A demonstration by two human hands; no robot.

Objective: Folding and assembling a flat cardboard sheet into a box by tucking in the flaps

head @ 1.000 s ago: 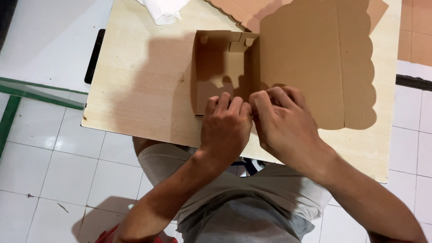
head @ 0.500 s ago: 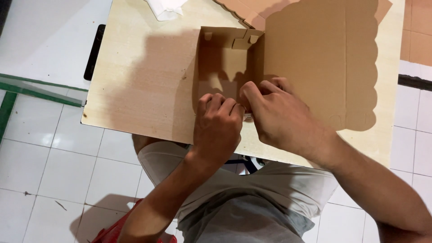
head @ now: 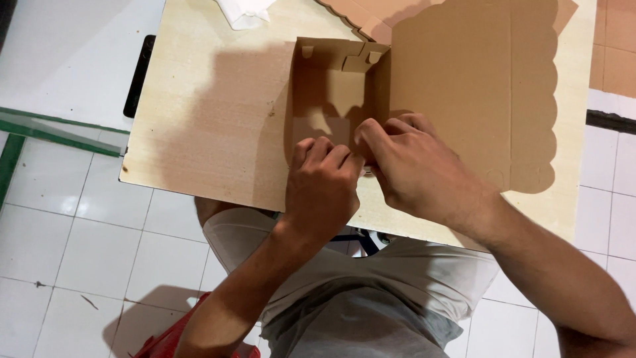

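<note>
A: Since a second ago both hands moved a little up along the near wall of the cardboard box (head: 331,99), and the wall now stands more upright.

B: Where is the box?

A: On the wooden surface (head: 199,132), its wide scalloped lid (head: 477,99) lying open to the right. The left hand (head: 321,189) has its fingers curled together over the near edge, and the right hand (head: 411,166) pinches the flap at the corner; I think so the fold does not spring back.

B: And around it?

A: More flat cardboard sheets (head: 358,16) at the far edge, a white cloth (head: 245,12), a black object (head: 139,76) at the left side.
</note>
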